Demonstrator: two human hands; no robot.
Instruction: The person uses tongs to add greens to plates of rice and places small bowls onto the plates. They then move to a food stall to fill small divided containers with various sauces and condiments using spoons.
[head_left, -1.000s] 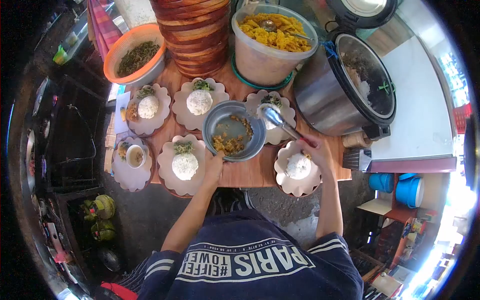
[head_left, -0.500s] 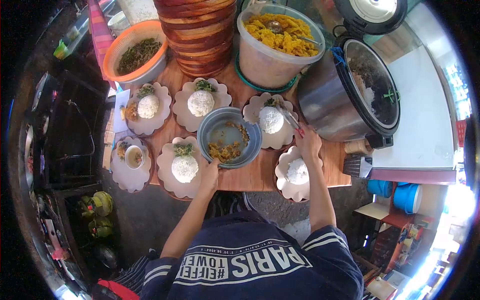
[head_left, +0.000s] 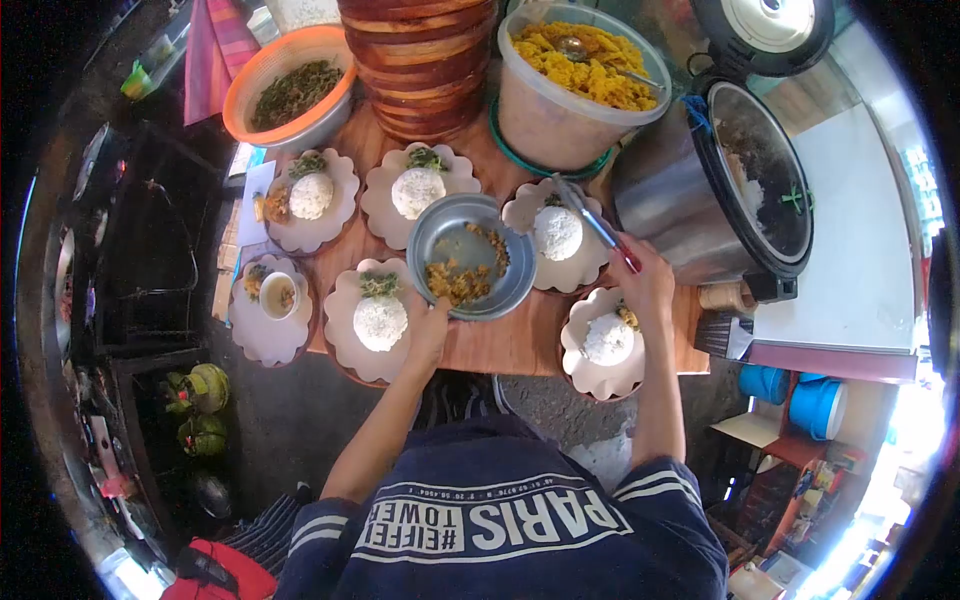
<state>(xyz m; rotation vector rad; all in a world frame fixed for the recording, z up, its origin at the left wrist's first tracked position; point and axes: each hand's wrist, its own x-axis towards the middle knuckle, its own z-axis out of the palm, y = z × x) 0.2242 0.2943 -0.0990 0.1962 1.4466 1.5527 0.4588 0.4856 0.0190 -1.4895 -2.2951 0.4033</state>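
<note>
My left hand (head_left: 431,332) is closed on the near-left rim of a grey bowl (head_left: 418,243) with some yellow-brown crumbly food (head_left: 460,283) inside. In my right hand (head_left: 648,274) are metal tongs with a red grip (head_left: 600,228). Their tips point away from me, over the back of a scalloped plate (head_left: 580,268) with a rice mound (head_left: 558,233) and a few greens. My right forearm passes close to another plate (head_left: 590,378) with rice (head_left: 609,340) and a yellowish bit of food. The bowl overlaps the edges of neighbouring plates.
Further scalloped plates hold rice and greens; one plate (head_left: 262,340) at left carries a small cup (head_left: 279,295). Behind them stand an orange-rimmed basket of greens (head_left: 297,95), stacked brown woven rings (head_left: 418,70), a tub of yellow food (head_left: 550,120) and an open rice cooker (head_left: 670,200).
The tongs have drawn back from the greens beside the rice, and their tips now sit over the plate's back edge. My left hand still holds the bowl. The whole view has shifted slightly.
</note>
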